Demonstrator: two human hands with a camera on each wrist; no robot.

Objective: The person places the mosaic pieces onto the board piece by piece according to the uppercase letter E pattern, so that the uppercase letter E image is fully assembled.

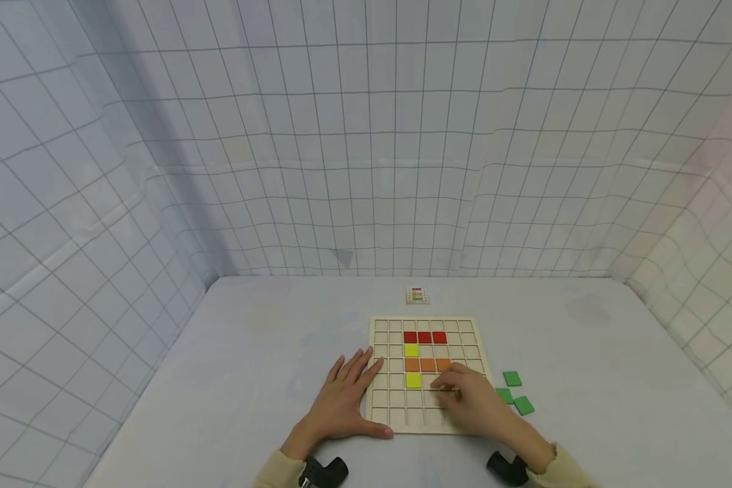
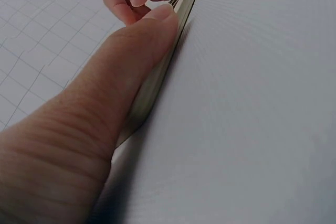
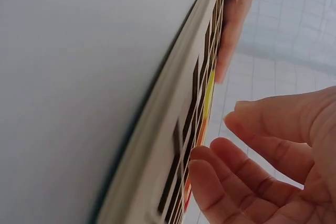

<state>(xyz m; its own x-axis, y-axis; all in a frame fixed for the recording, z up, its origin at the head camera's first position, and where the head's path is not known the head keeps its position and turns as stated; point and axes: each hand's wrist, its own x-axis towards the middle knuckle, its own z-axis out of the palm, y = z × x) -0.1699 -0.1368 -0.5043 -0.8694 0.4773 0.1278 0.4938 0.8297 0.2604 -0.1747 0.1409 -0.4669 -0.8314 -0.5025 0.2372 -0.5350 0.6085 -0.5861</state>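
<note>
A pale gridded board [image 1: 396, 417] lies on the table. In its cells sit three red tiles [image 1: 424, 337], three orange tiles [image 1: 428, 365] and two yellow tiles [image 1: 413, 380]. My left hand [image 1: 343, 400] rests spread at the board's left side, fingers fairly straight on that edge. Its thumb [image 2: 142, 40] touches the near edge. Over the right part of the board hovers my right hand [image 1: 468, 403], fingers loosely bent near the orange row. The right wrist view shows a gap between its thumb [image 3: 278, 114] and fingers, with no tile visible there.
Three green tiles [image 1: 512, 378] lie on the table just right of the board, partly beside my right hand. A small pattern card [image 1: 417, 295] is behind the board. Gridded white cloth [image 1: 366, 169] hangs around the table [image 1: 268, 339].
</note>
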